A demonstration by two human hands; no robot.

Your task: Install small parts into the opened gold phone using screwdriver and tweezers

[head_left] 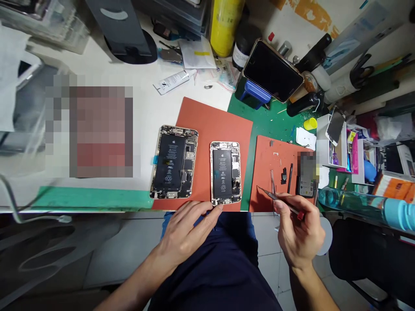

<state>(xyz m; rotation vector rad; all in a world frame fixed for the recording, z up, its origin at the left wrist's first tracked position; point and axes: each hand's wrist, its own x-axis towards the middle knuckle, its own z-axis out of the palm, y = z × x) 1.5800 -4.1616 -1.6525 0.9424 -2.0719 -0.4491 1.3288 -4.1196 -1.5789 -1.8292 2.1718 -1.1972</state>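
Two opened phones lie on a red-brown mat [204, 114] with their batteries and boards exposed: a larger phone [171, 162] on the left and a smaller phone [226, 172] on the right. My left hand [191, 229] has its fingers stretched out at the table edge, fingertips at the lower edge of the smaller phone; it holds nothing. Between its fingers my right hand [300, 226] grips a slim precision screwdriver [271, 195] with a knurled grip and red end. Its thin tip points left, over a second red-brown mat [264, 151], apart from both phones.
On the second mat lie tweezers [272, 181], a black strip [290, 177] and small parts. Beside them is a lit phone [306, 177]. Behind stand a propped phone [273, 71] and a yellow canister [225, 26]. A blue bottle [366, 209] lies right. One patch on the left is pixelated.
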